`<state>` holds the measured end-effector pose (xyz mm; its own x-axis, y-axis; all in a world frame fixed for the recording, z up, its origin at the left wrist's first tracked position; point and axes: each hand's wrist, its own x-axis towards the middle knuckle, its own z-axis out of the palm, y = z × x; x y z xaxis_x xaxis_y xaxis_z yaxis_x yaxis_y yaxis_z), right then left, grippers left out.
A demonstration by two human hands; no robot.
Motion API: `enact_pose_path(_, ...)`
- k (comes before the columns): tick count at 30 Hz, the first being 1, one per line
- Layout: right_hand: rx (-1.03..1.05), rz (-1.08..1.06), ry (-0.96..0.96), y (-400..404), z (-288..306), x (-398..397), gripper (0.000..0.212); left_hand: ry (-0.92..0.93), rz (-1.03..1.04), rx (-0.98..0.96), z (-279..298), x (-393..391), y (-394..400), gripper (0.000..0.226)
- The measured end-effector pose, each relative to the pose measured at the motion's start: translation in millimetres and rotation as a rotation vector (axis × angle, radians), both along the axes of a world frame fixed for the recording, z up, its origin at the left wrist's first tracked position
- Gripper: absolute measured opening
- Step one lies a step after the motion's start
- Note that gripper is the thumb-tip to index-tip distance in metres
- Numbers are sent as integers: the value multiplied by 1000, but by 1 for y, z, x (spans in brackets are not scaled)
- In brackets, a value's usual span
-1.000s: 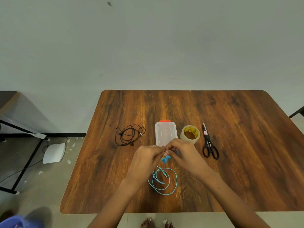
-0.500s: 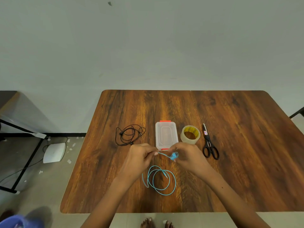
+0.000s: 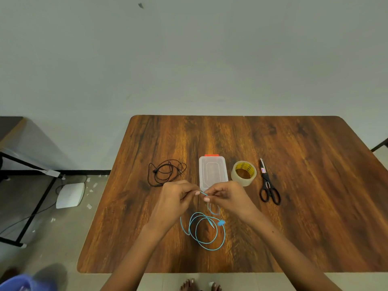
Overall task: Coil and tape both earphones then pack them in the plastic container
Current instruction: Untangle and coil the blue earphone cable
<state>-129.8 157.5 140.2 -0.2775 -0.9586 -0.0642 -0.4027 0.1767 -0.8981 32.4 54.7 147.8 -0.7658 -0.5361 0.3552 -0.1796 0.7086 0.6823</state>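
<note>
Bare toes (image 3: 200, 285) show on the pale floor just beyond the near edge of a wooden table (image 3: 315, 206), whose rounded corners and near strip lie bare on either side of two forearms reaching in. On the tabletop between those forearms, the blue earphones (image 3: 206, 232) lie in loose loops, an earbud resting at the right of the coil, with one strand rising to the hands above. The left hand (image 3: 175, 199) pinches that strand between thumb and fingertips, its other fingers curled; the right hand (image 3: 227, 198) pinches the same strand just beside it, fingers likewise curled, so a short length of cable runs between the two. Directly behind the hands sits the plastic container (image 3: 213, 171), lid on, a red clasp at its far end, its near end partly hidden by the fingers. To its left, apart from it, the black earphones (image 3: 165, 172) lie in a loose tangle. To its right stands a roll of clear tape (image 3: 243, 173), near but not touching the container, and further right a pair of black-handled scissors (image 3: 268, 183), blades pointing away. The far half of the table is bare wood up to its back edge, which meets a plain wall (image 3: 189, 59). Left of the table, on the floor, a white box (image 3: 70, 195) with a cable lies beside a black metal frame (image 3: 35, 206).
</note>
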Motion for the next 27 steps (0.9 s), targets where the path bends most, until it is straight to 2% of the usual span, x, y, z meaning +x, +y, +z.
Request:
enact_pose_path(5, 22, -21, 129, 6, -5, -10, 10, -1, 47, 16, -6, 8, -8, 9)
enact_pose_path(10, 22, -37, 118, 14, -8, -18, 12, 4, 83, 41, -12, 16, -10, 9)
enact_pose_path(17, -14, -78, -148, 15, -8, -20, 10, 44, 141, 55, -9, 19, -12, 11)
enact_pose_path(21, -36, -83, -401, 17, -8, -23, 24, 48, 172, 53, -10, 20, -15, 11)
enact_pose_path(23, -24, -90, -496, 17, -4, -23, 24, 46, 168, 49, -10, 19, -16, 10)
enact_pose_path(27, 31, -46, -442, 14, 1, -26, 10, 39, 162, 36, -10, 16, -18, 10)
